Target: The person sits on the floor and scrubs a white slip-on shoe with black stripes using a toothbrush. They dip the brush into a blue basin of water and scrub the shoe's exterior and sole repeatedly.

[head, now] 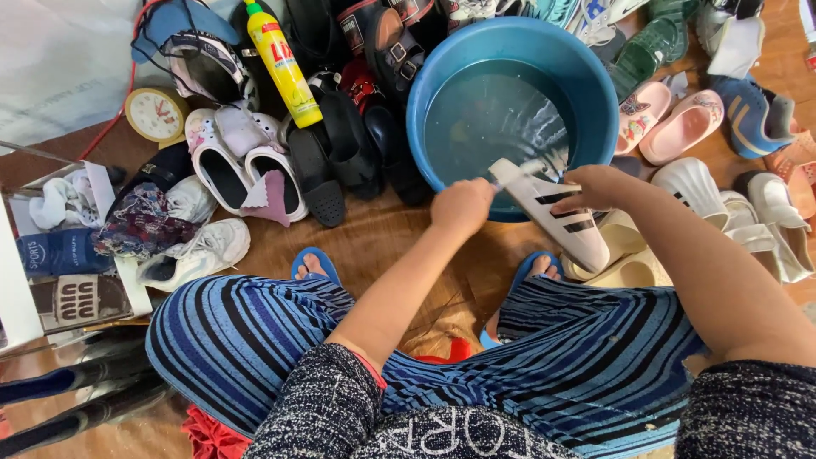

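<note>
**Two hands, one striped slide over the basin**

Both hands meet at the near rim of the blue basin (595,93), which holds water and stands on the wooden floor (382,238). The right hand (595,187) has its fingers curled around the edge of a white slide sandal with black stripes (561,217), keeping it tilted across the rim, toe end over the water. The left hand (461,206) is closed in a fist around a small pale brush (518,170), whose head touches the sandal's upper end. Shoes and sandals crowd the floor behind and beside the basin; a yellow bottle (283,64) lies among them toward the far left, near a round clock (155,113).
</note>
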